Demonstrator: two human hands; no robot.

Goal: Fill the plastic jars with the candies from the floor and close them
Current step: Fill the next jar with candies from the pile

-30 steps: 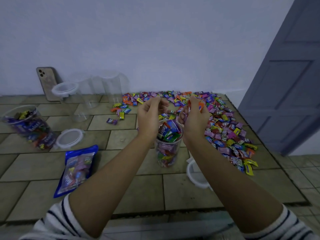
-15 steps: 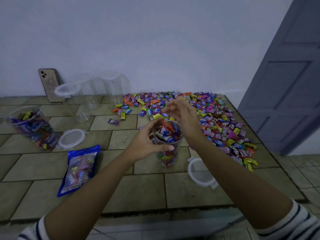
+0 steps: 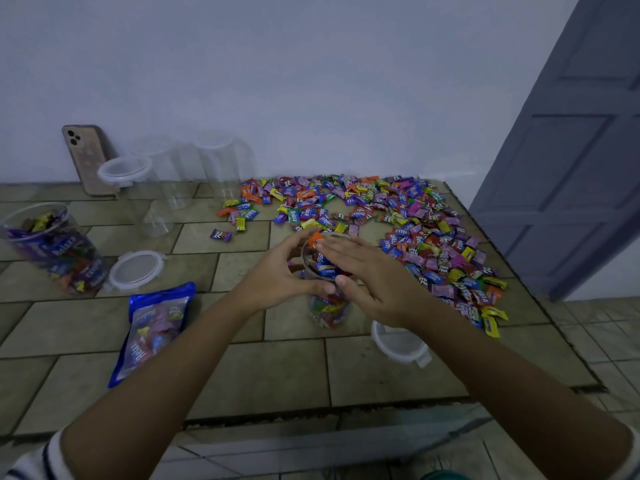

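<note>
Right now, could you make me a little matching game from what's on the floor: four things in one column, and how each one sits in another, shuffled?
Things:
1. phone
2. blue candy bag
3. centre jar
4. candy pile

States:
A. gripped by the left hand, with the right hand flat over its mouth
B. scattered loose at the right
C. leaning against the wall
D. lying flat beside the left forearm

Pairs: 1-C, 2-D, 3-A, 4-B.

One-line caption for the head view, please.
Left hand grips the full candy jar while the flat right hand covers its mouth; a lid lies beside it.
</note>
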